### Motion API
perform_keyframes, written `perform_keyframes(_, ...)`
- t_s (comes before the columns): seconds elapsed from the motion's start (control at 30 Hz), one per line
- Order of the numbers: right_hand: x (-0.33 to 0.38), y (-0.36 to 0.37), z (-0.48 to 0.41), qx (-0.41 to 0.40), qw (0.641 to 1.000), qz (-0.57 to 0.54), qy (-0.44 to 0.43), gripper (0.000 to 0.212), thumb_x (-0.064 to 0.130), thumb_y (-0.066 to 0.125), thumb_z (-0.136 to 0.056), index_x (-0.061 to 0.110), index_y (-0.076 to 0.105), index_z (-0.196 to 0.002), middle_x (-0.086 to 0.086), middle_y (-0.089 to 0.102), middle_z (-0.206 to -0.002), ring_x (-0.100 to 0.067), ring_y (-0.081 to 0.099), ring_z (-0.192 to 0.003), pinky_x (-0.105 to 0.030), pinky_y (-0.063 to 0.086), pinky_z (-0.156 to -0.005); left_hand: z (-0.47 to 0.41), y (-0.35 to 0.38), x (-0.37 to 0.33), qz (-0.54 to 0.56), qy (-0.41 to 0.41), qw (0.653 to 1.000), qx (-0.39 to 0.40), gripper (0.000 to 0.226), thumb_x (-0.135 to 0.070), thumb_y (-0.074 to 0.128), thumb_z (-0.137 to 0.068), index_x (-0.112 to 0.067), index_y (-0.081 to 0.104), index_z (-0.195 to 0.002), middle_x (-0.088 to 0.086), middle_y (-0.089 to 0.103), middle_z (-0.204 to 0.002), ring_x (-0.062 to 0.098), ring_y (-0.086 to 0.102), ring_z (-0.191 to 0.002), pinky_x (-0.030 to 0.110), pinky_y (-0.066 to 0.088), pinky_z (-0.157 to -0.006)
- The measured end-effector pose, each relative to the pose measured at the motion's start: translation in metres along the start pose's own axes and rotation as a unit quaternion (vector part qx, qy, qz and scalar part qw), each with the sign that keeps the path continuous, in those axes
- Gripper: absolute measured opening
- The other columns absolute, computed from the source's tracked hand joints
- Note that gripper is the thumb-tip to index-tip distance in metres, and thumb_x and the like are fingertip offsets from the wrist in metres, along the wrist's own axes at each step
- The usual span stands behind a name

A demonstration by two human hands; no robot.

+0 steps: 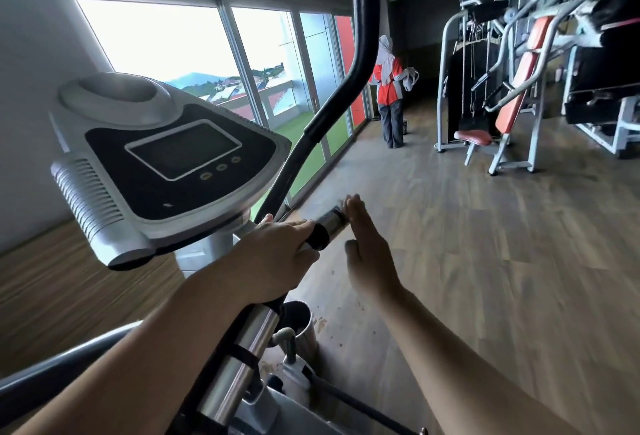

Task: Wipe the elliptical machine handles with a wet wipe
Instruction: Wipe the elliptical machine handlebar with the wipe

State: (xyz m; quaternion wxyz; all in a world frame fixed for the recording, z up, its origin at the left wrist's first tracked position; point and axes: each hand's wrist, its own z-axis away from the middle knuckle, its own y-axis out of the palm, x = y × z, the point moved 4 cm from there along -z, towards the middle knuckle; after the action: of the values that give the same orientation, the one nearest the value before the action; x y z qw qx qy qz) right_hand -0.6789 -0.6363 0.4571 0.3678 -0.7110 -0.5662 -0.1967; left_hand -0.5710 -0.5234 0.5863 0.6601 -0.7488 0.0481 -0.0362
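Floor (485,261) of wood planks runs open to my right, clear as far as the weight machines (502,88) at the far wall and a person (391,88) standing by the windows (207,53). I see the console (166,164) filling the left side, its lower edge just above my left arm. A long black swing arm (360,36) curves upward past the console and leaves the top edge. The short handle (322,228) sticks out rightward below the console; my left hand (273,258) is wrapped tight around its base, covering that part. My right hand (367,247) stands flat with fingers spread, palm against the handle's chrome tip. No wipe shows; whether one lies under either palm I cannot tell. A bottle (294,375) below is blurred.
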Motion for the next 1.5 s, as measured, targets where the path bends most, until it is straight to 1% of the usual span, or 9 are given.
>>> perform_keyframes(0.2,0.061,0.041,0.059,-0.062,0.936,-0.336,0.086,0.078,-0.003,0.036,-0.092,0.04,0.025,-0.156,0.005,0.021,-0.173,-0.01,0.018,-0.16,-0.028,0.023,-0.128,-0.001,-0.001,0.001,0.018,0.006,1.0,-0.005,0.014,-0.024,0.044,-0.104,-0.017,0.055,-0.103,-0.004,0.057,-0.08,0.004,0.048,-0.067,0.032,0.029,-0.082)
perform_keyframes(0.33,0.031,0.031,0.015,-0.094,0.911,-0.33,0.23,0.071,0.002,0.036,-0.1,0.049,0.024,-0.152,0.011,0.017,-0.173,-0.011,0.016,-0.16,-0.036,0.018,-0.131,-0.001,-0.001,0.001,0.01,0.003,1.0,-0.01,0.015,-0.025,0.042,-0.105,-0.016,0.054,-0.101,-0.006,0.053,-0.078,0.003,0.045,-0.069,0.033,0.031,-0.096)
perform_keyframes(0.47,0.072,0.04,0.051,-0.086,0.915,-0.359,0.163,0.072,0.008,0.034,-0.096,0.038,0.022,-0.16,0.016,0.017,-0.172,-0.001,0.014,-0.159,-0.023,0.016,-0.127,-0.002,-0.001,0.001,0.013,0.006,1.0,-0.01,0.012,-0.026,0.045,-0.104,-0.018,0.054,-0.101,-0.006,0.053,-0.077,0.004,0.046,-0.066,0.034,0.034,-0.093)
perform_keyframes(0.6,0.043,0.033,0.03,-0.081,0.933,-0.28,0.211,0.073,0.011,0.028,-0.093,0.036,0.021,-0.161,0.012,0.02,-0.172,-0.005,0.018,-0.159,-0.033,0.012,-0.133,-0.001,-0.001,0.0,0.01,0.002,1.0,-0.007,0.014,-0.025,0.043,-0.104,-0.016,0.053,-0.1,-0.004,0.056,-0.076,0.008,0.047,-0.069,0.029,0.022,-0.078)
perform_keyframes(0.73,0.068,0.011,0.024,-0.05,0.982,-0.157,0.095,0.059,-0.009,0.039,-0.094,0.006,0.049,-0.151,0.021,0.054,-0.152,0.011,0.04,-0.143,-0.005,0.024,-0.118,-0.002,-0.002,-0.002,-0.012,0.011,1.0,-0.021,0.014,-0.025,0.044,-0.104,-0.02,0.056,-0.11,-0.009,0.05,-0.074,0.014,0.048,-0.072,0.028,0.023,-0.078)
perform_keyframes(0.87,0.046,-0.013,-0.013,0.028,0.999,0.017,0.024,0.046,-0.003,0.061,-0.094,0.008,0.064,-0.139,-0.009,0.061,-0.148,-0.023,0.054,-0.142,-0.026,0.034,-0.121,-0.001,0.0,-0.003,0.007,-0.01,1.0,0.002,0.013,-0.024,0.045,-0.103,-0.018,0.057,-0.102,-0.009,0.054,-0.074,0.016,0.055,-0.07,0.025,0.03,-0.074)
perform_keyframes(1.07,0.041,-0.032,-0.028,0.06,0.99,0.103,-0.076,0.035,0.006,0.074,-0.09,0.007,0.074,-0.125,-0.012,0.075,-0.128,-0.029,0.07,-0.121,-0.037,0.05,-0.113,-0.001,0.003,-0.004,-0.005,-0.053,0.998,0.014,0.007,-0.024,0.046,-0.101,-0.022,0.051,-0.097,-0.003,0.058,-0.082,0.015,0.058,-0.074,0.028,0.045,-0.065)
perform_keyframes(1.27,0.032,-0.044,-0.037,0.02,0.997,0.079,-0.008,0.016,0.015,0.075,-0.092,0.008,0.076,-0.107,-0.011,0.081,-0.102,-0.027,0.077,-0.093,-0.019,0.05,-0.085,0.002,0.016,-0.024,-0.059,-0.071,0.995,-0.026,0.041,-0.035,0.055,-0.102,-0.019,0.051,-0.14,0.001,0.054,-0.146,0.026,0.041,-0.145,0.048,0.023,-0.127)
perform_keyframes(1.5,0.025,-0.105,0.001,-0.002,0.994,0.011,0.108,0.032,0.023,0.073,-0.095,0.014,0.068,-0.125,-0.007,0.079,-0.106,-0.021,0.071,-0.093,-0.019,0.048,-0.087,0.022,0.042,-0.076,-0.008,-0.015,0.997,-0.076,0.063,-0.037,0.054,-0.103,-0.018,0.033,-0.159,-0.003,0.027,-0.169,0.02,0.006,-0.16,0.032,-0.005,-0.126)
